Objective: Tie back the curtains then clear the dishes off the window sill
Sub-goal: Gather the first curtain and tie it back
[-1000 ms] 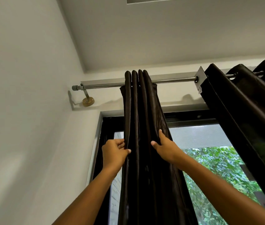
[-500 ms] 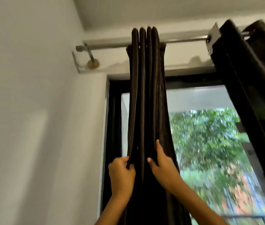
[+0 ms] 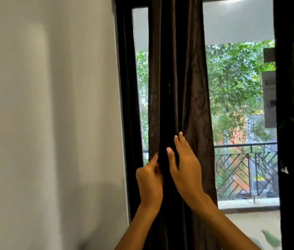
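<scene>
While the gathered dark curtain hangs vertically against the window frame, both hands meet at its middle: the left hand pinches a fold at its left edge, the right hand lies flat with fingers extended. No tie-back, dishes or writing visible.

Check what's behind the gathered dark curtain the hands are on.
The gathered curtain hangs in front of the window glass. Either side show trees and a balcony railing. Whatever lies directly behind the fabric is covered. Left hand pinches a fold; right hand rests on it.
</scene>
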